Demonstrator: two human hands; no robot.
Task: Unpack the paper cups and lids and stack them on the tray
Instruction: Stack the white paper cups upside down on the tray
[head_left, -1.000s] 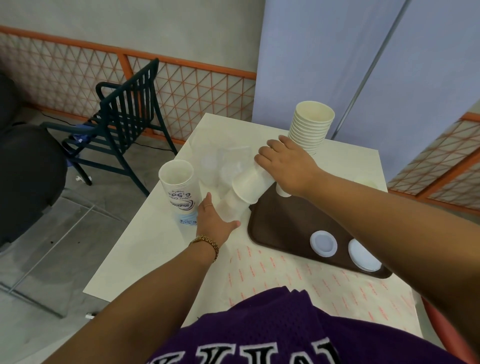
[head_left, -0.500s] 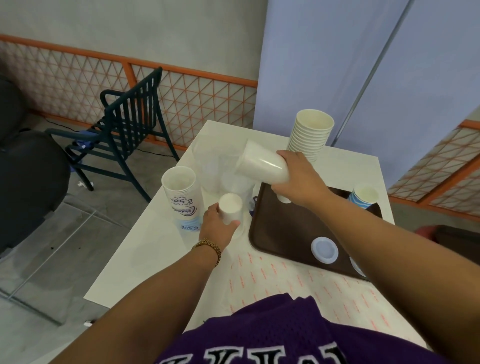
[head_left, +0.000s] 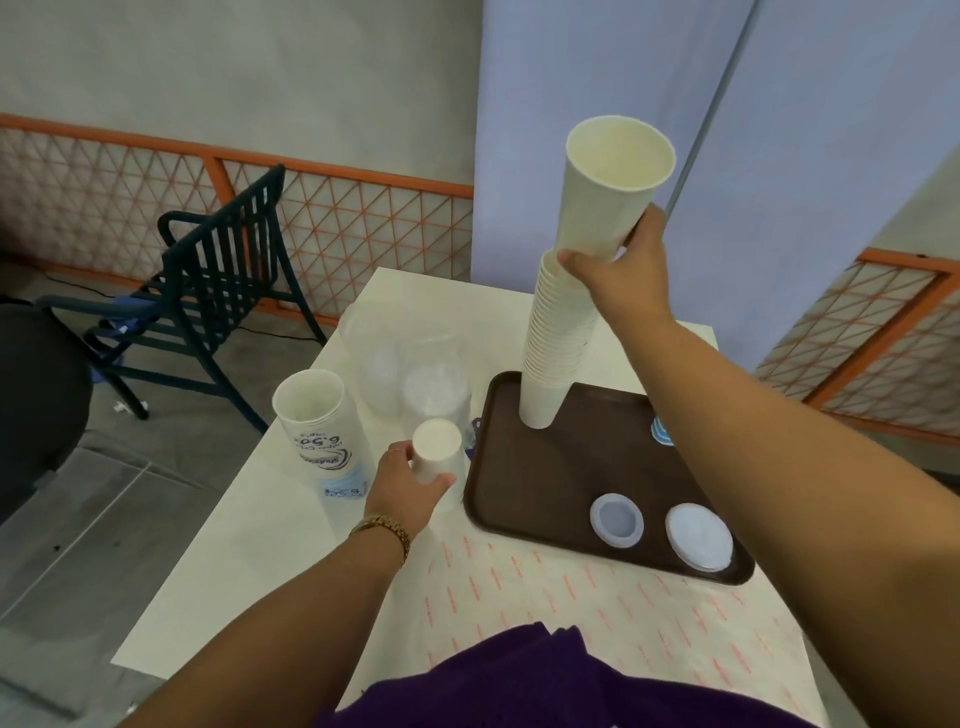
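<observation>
Your right hand grips a plain paper cup near its base, thumb on one side and fingers curled round the other, and holds it upright with its mouth up, directly over the tall stack of cups; its base sits at the stack's top rim, though you cannot tell whether it has entered the top cup. The stack stands on the far left part of the brown tray, leaning slightly. Your left hand wraps its fingers and thumb around an inverted white cup, bottom facing up, inside a clear plastic sleeve on the table, just beside the tray's left edge. Left of that hand stands a printed cup stack in its wrapper, mouth open upward. Behind these lie crumpled clear plastic wrappers with pale lids faintly visible inside. On the near end of the tray lie two round white lids, side by side and apart, the second lid close to the right corner. A blue-striped cup shows partly behind your right forearm at the tray's far side. A sheet of paper with red print covers the near tabletop, under the tray's front edge. A dark green chair stands on the floor to the left.
</observation>
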